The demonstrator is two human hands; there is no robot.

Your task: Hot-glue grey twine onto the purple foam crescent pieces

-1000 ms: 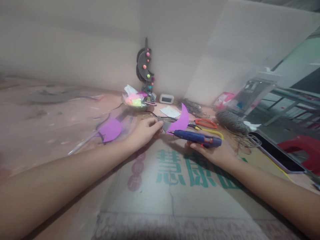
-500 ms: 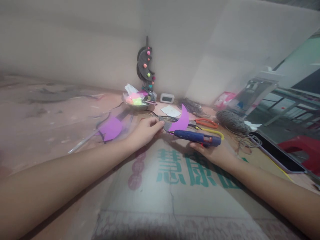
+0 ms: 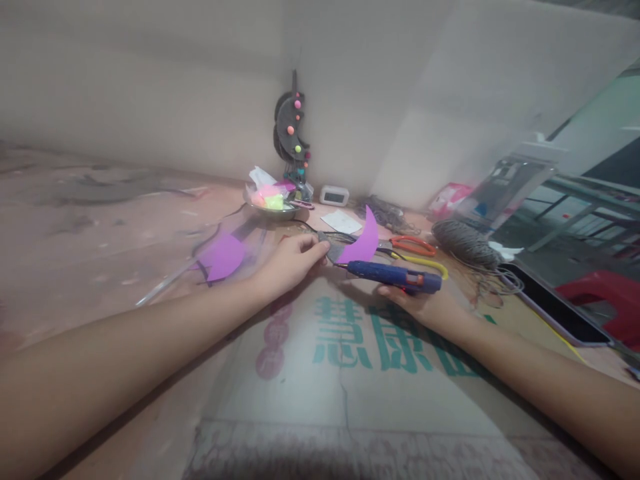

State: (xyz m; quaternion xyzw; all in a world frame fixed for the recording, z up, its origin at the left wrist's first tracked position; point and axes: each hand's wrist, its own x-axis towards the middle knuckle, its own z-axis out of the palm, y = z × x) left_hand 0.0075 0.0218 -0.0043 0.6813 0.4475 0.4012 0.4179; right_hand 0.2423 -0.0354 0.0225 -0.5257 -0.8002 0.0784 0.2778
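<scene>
My left hand (image 3: 303, 260) pinches the grey end of a crescent-shaped piece between thumb and fingers. Its purple crescent part (image 3: 365, 240) curves up to the right of the fingertips. A blue hot glue gun (image 3: 383, 272) lies in my right hand (image 3: 423, 303), with the fingers mostly hidden beneath it. The nozzle points left and meets or nearly meets the grey part; I cannot tell if it touches. Left of my left wrist, another purple cut piece (image 3: 223, 259) lies beside a clear stick (image 3: 165, 285).
Cardboard (image 3: 280, 400) with green printing lies under my hands. Behind are orange-handled pliers (image 3: 413, 246), a bowl (image 3: 275, 212) of colourful scraps and a small white clock (image 3: 334, 195). A grey yarn ball (image 3: 463, 241) and a phone (image 3: 555, 303) are at right. A grey crescent ornament (image 3: 290, 130) stands against the wall.
</scene>
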